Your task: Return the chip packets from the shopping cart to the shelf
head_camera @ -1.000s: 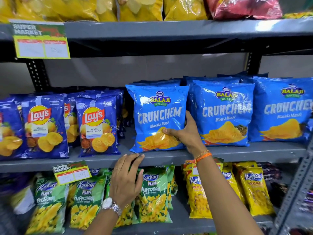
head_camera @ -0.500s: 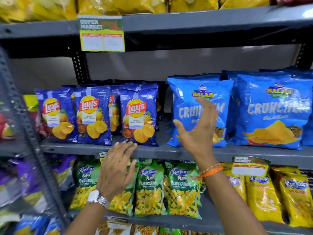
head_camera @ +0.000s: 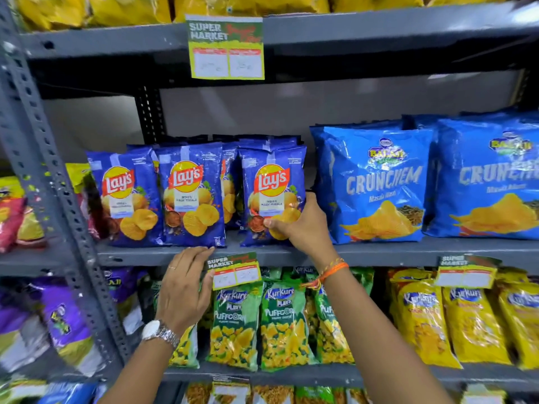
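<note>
Dark blue Lay's packets stand upright in a row on the middle grey shelf (head_camera: 379, 253). My right hand (head_camera: 303, 225) grips the lower right corner of the rightmost Lay's packet (head_camera: 269, 182), thumb on its front. Two more Lay's packets (head_camera: 189, 193) stand to its left. Light blue Crunchem packets (head_camera: 376, 182) stand to the right of my right hand. My left hand (head_camera: 183, 290), with a watch on the wrist, rests fingers apart against the shelf's front edge and holds nothing. The shopping cart is out of view.
A slotted grey upright (head_camera: 55, 185) runs down the left. Price tags (head_camera: 226, 48) hang from the upper shelf and from the middle shelf edge (head_camera: 234, 271). Green Kurkure Puffcorn packets (head_camera: 280, 322) and yellow Kurkure packets (head_camera: 423, 325) fill the lower shelf. Yellow packets line the top.
My right hand let go of the Crunchem packet, moved left and closed on the rightmost Lay's packet. My view shifted left. My left hand rose to the shelf edge.
</note>
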The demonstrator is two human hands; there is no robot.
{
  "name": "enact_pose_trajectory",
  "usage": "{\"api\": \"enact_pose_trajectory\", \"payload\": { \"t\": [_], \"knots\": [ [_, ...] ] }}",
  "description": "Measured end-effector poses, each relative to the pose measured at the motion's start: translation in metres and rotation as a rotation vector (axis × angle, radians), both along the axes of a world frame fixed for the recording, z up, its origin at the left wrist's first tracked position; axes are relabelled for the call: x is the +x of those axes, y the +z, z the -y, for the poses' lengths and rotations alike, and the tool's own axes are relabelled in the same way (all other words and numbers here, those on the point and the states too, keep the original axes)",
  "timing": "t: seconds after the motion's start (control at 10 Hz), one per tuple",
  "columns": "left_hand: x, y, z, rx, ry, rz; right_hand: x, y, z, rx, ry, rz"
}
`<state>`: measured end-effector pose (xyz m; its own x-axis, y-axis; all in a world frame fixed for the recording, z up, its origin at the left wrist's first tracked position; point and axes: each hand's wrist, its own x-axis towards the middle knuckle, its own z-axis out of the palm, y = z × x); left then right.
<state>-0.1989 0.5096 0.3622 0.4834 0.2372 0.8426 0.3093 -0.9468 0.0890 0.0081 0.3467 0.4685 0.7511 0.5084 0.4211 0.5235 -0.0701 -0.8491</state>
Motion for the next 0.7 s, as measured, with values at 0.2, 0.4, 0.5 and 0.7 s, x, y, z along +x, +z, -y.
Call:
{"api": "enact_pose_trajectory", "payload": {
  "t": [0.2,0.4,0.5,0.7],
  "knots": [
    [0.003,-0.002,0.003,-0.009,-0.036,0.082,-0.012,-0.002,-0.006,0.035,-0.023,0.001],
    [0.005,-0.002,0.003,-0.029,-0.048,0.101,-0.016,0.0,-0.008,0.017,-0.041,0.013],
    [0.007,-0.004,0.004,-0.028,-0.048,0.118,-0.013,-0.003,-0.011,0.007,-0.063,0.03],
    [0.018,0.009,0.024,-0.007,-0.093,0.25,-0.02,0.006,0.004,0.098,-0.06,0.021]
  ]
}}
